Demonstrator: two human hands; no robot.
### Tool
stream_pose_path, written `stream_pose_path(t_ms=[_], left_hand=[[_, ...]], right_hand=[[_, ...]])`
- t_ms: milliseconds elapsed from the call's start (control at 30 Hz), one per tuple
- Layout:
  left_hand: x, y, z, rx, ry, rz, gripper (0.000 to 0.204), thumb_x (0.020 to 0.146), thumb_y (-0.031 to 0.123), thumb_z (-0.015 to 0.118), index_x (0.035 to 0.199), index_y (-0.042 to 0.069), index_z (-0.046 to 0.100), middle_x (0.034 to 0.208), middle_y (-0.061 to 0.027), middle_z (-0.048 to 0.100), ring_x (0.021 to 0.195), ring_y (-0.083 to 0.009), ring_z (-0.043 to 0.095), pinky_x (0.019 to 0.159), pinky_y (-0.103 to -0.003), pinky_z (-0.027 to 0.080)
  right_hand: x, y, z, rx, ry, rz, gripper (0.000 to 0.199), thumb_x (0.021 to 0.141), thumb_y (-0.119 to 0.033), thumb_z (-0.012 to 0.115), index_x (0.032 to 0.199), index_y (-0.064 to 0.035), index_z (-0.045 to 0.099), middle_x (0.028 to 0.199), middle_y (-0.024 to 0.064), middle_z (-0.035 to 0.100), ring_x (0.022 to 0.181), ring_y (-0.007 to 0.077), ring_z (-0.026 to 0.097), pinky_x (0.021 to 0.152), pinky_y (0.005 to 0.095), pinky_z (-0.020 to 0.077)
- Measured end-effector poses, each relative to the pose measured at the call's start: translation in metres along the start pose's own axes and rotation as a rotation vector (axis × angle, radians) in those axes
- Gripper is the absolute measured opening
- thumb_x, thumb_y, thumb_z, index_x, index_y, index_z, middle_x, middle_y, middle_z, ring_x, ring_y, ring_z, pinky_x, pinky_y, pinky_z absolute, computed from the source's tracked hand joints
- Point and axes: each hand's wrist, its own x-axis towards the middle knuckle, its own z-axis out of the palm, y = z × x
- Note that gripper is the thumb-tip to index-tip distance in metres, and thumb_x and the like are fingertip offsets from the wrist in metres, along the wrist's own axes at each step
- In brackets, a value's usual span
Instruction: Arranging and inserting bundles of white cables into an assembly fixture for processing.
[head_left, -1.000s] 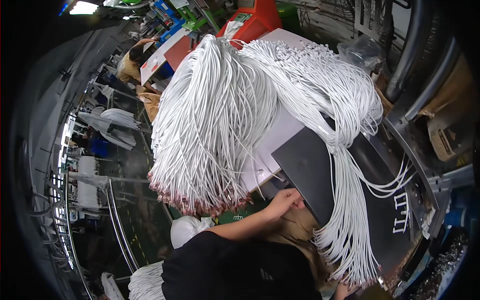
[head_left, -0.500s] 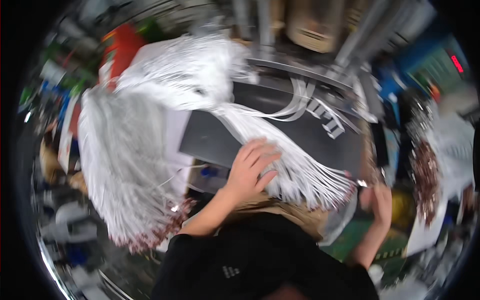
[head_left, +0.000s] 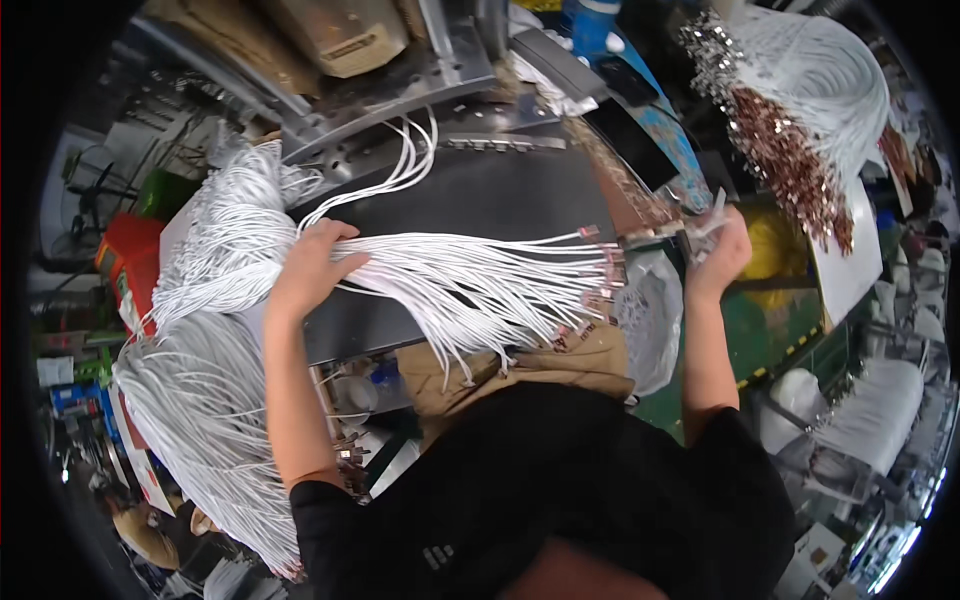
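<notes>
A bundle of white cables [head_left: 450, 285] lies fanned out across the dark worktop, with small copper-coloured metal ends toward the right. My left hand [head_left: 318, 262] curls over its narrow neck at the left, thumb and fingers around the strands. To the right of the cable ends, my right hand [head_left: 722, 248] is closed on small clear plastic pieces [head_left: 708, 225], too blurred to tell exactly. Just below it and to its left hangs a clear plastic bag [head_left: 650, 325] with small pale bits inside.
More white cables [head_left: 215, 420] hang off the left side, below another heap [head_left: 235, 230]. A metal machine frame [head_left: 400, 95] stands behind the dark worktop [head_left: 500, 190]. A black phone-like slab [head_left: 630, 145] lies far right, near a copper-ended cable coil [head_left: 810, 85].
The view has swung to the right. My left hand has gone from spread over the cables to curled around their neck. My right hand has risen, with clear pieces now visible in it.
</notes>
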Motion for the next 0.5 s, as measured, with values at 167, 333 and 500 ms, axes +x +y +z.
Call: stream_pose_path(t_ms=[167,333,500], left_hand=[[0.024,-0.001,-0.012,0.066,-0.208,0.096,0.028,0.089,0.024,0.071,0.102,0.000,0.064,0.096,-0.0131,0.064,0.091,-0.0282,0.061,0.080,-0.037,0.048],[0.021,-0.024,-0.003,-0.395,0.084,-0.084,0.025,0.092,0.025,0.068,0.094,0.000,0.065,0.081,-0.0091,0.061,0.074,-0.0214,0.057,0.070,-0.034,0.045],[0.019,0.046,0.002,-0.276,0.070,-0.048,0.034,0.092,0.033,0.069,0.097,-0.001,0.066,0.079,-0.0101,0.065,0.074,-0.0196,0.061,0.071,-0.034,0.047]], right_hand=[[-0.120,0.182,-0.194,-0.970,-0.242,0.240,0.032,0.099,-0.022,0.052,0.077,0.0001,0.057,0.071,0.0148,0.059,0.065,0.0242,0.057,0.063,0.0400,0.0462],[-0.206,0.191,-0.193,-0.996,-0.466,0.387,0.032,0.100,-0.026,0.055,0.092,0.0033,0.065,0.084,0.0230,0.067,0.074,0.0368,0.064,0.069,0.0458,0.0484],[-0.076,0.048,-0.055,-0.426,-0.131,0.181,0.025,0.100,-0.022,0.056,0.102,0.0011,0.066,0.087,0.0085,0.062,0.078,0.0191,0.059,0.074,0.0315,0.0488]])
